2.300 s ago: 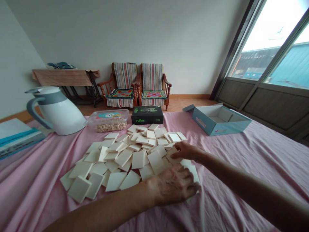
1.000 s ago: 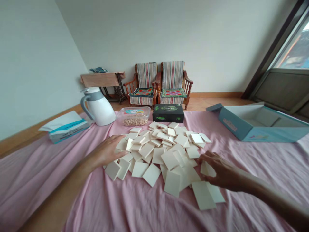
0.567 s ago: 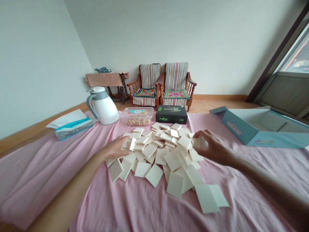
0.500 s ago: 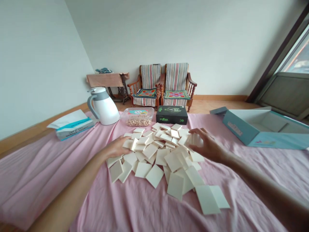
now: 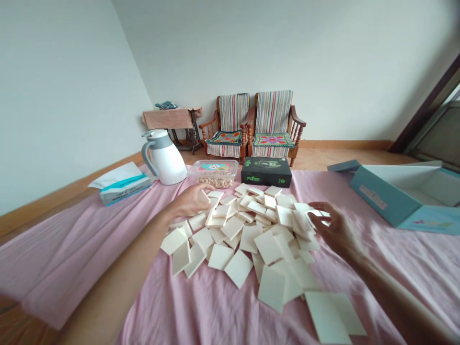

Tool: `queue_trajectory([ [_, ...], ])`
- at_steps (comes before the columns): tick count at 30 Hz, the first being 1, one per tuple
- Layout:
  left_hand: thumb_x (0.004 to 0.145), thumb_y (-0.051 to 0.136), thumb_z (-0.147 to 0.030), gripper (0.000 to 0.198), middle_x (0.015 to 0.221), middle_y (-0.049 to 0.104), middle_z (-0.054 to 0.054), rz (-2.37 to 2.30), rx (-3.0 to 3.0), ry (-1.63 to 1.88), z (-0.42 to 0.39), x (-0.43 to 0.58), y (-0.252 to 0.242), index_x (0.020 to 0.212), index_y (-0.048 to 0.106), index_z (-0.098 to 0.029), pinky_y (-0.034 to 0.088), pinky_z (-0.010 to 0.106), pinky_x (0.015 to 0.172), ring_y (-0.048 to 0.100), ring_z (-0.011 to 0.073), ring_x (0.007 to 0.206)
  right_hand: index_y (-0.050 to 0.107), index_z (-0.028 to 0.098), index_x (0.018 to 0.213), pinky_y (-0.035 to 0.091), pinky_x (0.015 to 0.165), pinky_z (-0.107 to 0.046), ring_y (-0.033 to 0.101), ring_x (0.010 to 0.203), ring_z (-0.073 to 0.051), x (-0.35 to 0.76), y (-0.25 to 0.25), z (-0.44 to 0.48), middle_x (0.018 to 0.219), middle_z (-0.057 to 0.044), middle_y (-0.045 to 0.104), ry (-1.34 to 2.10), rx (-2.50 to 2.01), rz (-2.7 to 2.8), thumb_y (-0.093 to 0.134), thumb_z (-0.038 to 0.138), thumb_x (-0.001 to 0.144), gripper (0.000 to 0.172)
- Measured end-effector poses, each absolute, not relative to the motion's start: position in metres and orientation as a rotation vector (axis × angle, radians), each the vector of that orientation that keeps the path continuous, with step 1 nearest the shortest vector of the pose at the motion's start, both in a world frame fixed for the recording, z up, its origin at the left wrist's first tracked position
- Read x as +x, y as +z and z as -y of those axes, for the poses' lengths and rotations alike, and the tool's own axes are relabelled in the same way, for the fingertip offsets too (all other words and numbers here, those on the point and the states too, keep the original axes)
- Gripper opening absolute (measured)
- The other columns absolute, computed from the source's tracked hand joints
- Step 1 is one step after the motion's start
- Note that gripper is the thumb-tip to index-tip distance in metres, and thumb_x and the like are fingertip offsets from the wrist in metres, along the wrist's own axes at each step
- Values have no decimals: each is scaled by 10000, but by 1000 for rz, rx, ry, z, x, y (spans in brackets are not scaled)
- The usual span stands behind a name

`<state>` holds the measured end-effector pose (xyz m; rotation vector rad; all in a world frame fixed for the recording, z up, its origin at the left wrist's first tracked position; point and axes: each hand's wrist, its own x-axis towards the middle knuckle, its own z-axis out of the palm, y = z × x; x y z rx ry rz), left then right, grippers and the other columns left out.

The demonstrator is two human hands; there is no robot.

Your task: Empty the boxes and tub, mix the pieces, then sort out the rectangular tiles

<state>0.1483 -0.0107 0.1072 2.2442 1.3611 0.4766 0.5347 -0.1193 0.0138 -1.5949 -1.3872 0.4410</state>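
Note:
A loose heap of thin, white square tiles [image 5: 247, 237] is spread over the pink cloth [image 5: 187, 306], many of them overlapping. At the heap's far left side, my left hand [image 5: 190, 200] is closed around a tilted tile [image 5: 203, 196], its fingers partly hidden behind the hand. My right hand [image 5: 334, 227] is at the right edge of the heap. Its thumb and fingers curl around some white tiles [image 5: 321, 213]; how many cannot be made out.
Behind the heap stand a clear tub of nuts [image 5: 215, 182], a black box [image 5: 266, 172] and a white-grey jug [image 5: 167, 163]. A tissue pack [image 5: 125, 184] lies left; an open blue box [image 5: 388, 196] is right. Two wooden chairs [image 5: 273, 115] stand against the wall.
My left hand has risen slightly and moved right with a tile. My right hand has shifted right and a little down, fingers still around tiles. The whole view has turned slightly left.

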Motion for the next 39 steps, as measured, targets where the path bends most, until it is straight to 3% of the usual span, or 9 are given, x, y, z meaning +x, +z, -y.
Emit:
queue_trajectory([
  [5,792,615,-552,732,1285,591,129,-1003,2239,609,12,169,120,1373,428,-148,422,382,1005,548,257,1188,605,178,1032,578,626,-356,679,833,-244,541,12,124,1096,-134,630,462,-1636,1359,553,443,814,348],
  [9,779,612,-571,597,1267,593,120,-1229,2314,488,12,150,111,1211,559,-163,472,389,948,585,260,1111,633,175,978,565,593,-336,682,780,-231,544,8,125,1032,-120,662,496,-1662,1352,555,469,796,354],
  [12,710,698,-532,661,1298,568,113,-1278,2380,305,16,130,101,1253,539,-189,494,380,919,599,257,1074,650,176,924,547,542,-310,671,716,-210,544,3,124,971,-104,676,529,-1630,1344,568,485,785,349],
  [16,691,741,-352,755,1427,472,108,-1162,2490,226,29,132,80,1376,451,-220,425,389,1036,487,279,1264,665,176,860,542,565,-310,655,688,-190,540,2,122,905,-91,680,484,-1557,1354,571,456,775,308],
  [22,720,512,-64,609,1338,576,70,-1199,2586,467,41,159,64,1312,522,-210,410,365,1058,532,223,1235,669,179,840,537,579,-317,658,696,-193,536,5,123,897,-88,690,477,-1553,1357,563,427,776,277],
  [26,748,473,-87,515,1234,643,43,-1285,2546,712,35,152,86,1234,593,-209,465,332,978,600,202,1122,663,181,873,537,584,-314,659,700,-190,539,1,125,931,-88,689,482,-1570,1403,532,402,813,264],
  [29,802,518,-177,415,1230,642,61,-1354,2640,853,29,154,101,1203,620,-199,427,400,1014,573,238,1143,653,188,884,527,594,-311,645,705,-183,534,7,125,940,-81,679,344,-1568,1463,516,355,841,220],
  [34,888,504,-220,222,1059,701,56,-966,2719,718,35,208,94,1014,683,-186,456,336,936,615,198,1024,651,187,930,495,799,-363,616,897,-219,492,45,110,966,-90,672,108,-1412,1896,521,274,855,174],
  [39,909,538,-335,215,1002,690,73,-802,2793,358,53,259,69,989,658,-176,469,315,866,629,212,973,572,205,1252,396,997,-460,504,1210,-291,453,63,84,1292,-117,596,82,-1340,2377,582,299,824,438],
])
